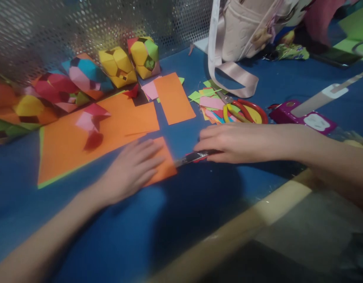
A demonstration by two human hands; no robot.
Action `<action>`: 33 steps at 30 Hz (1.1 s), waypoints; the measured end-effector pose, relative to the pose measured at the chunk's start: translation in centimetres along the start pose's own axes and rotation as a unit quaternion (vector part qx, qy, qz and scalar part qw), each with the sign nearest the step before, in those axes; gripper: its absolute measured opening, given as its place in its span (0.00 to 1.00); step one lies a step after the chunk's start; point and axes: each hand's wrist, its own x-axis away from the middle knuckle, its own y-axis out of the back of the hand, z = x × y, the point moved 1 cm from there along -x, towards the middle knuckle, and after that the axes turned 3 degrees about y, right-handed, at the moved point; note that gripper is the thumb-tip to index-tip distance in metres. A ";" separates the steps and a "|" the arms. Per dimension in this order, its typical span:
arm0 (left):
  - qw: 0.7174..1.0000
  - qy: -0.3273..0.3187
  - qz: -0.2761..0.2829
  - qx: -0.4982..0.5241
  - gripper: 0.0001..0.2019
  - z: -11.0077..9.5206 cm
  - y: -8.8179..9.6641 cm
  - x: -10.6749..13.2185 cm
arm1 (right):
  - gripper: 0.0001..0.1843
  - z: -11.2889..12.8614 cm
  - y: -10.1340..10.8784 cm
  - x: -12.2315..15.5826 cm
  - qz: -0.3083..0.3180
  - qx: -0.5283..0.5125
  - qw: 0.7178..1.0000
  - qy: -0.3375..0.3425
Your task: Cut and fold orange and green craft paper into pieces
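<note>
My left hand [134, 167] lies flat, fingers stretched out, on a small orange piece of paper [166, 163]. In my right hand [225, 143] is a knife [194, 157] with a pale blade and a dark and red handle, partly hidden by my fingers. Its tip touches or nearly touches the paper's right edge; I cannot tell which. A large orange sheet [63, 147] with a green sheet showing beneath it lies to the left, bearing small pink and red folded pieces [91, 122]. Beyond my hands is an orange rectangle of paper [175, 100].
Scissors [249, 112] with red and yellow handles rest on paper scraps [210, 103]. Folded paper shapes [118, 67] line the perforated metal panel [89, 23] at the back. A pale bag [243, 31], its strap, and a purple and white object [305, 116] stand right on the blue table [110, 243].
</note>
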 end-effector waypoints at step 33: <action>0.998 -0.013 0.027 -0.047 0.22 0.0 -1.2 0.0 | 0.14 3.5 -6.4 3.5 -0.257 0.041 0.965 0.015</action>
